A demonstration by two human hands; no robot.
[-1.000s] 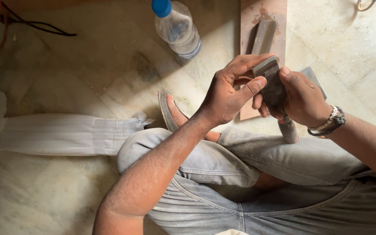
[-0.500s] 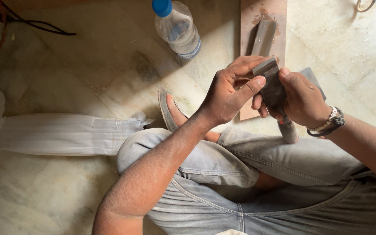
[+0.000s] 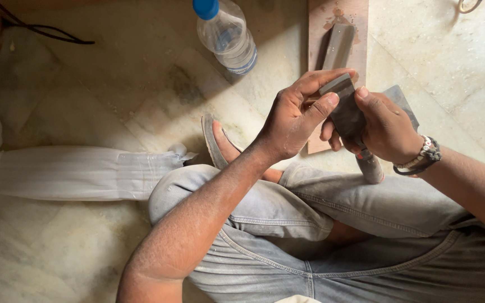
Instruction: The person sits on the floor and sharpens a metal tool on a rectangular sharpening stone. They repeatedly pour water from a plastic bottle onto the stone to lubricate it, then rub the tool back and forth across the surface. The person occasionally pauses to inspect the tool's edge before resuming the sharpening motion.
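— In the head view, how were the hands posed?
— Both were raised above the crossed legs. The right hand [image 3: 385, 126] was wrapped around a dark chisel [image 3: 348, 115]; the left hand [image 3: 293, 115] pinched its flat blade end, thumb extended.

Left thumb [image 3: 322, 106] slightly lower on chisel blade [image 3: 344, 112]
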